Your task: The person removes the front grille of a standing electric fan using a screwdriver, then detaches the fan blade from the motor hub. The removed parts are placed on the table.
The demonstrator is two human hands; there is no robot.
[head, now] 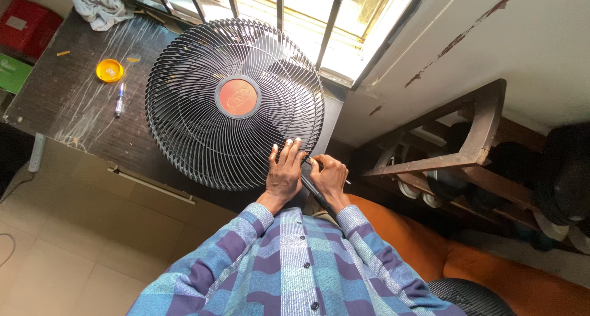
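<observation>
A black table fan with a round wire grille (203, 107) and a red-orange centre cap (238, 97) stands on a dark wooden desk (74, 101), facing up at me. My left hand (284, 171) lies flat with fingers spread on the grille's lower right rim. Beside it my right hand (330, 176) is closed around a thin tool with a dark handle (314, 193), its tip at the rim of the grille. Both wrists come out of blue and purple plaid sleeves.
On the desk lie a yellow round lid (109, 70), a pen (119, 100) and a crumpled cloth (98, 6). A barred window (295, 9) is behind the fan. To the right are a dark wooden rack (467, 150) and an orange seat (491, 267).
</observation>
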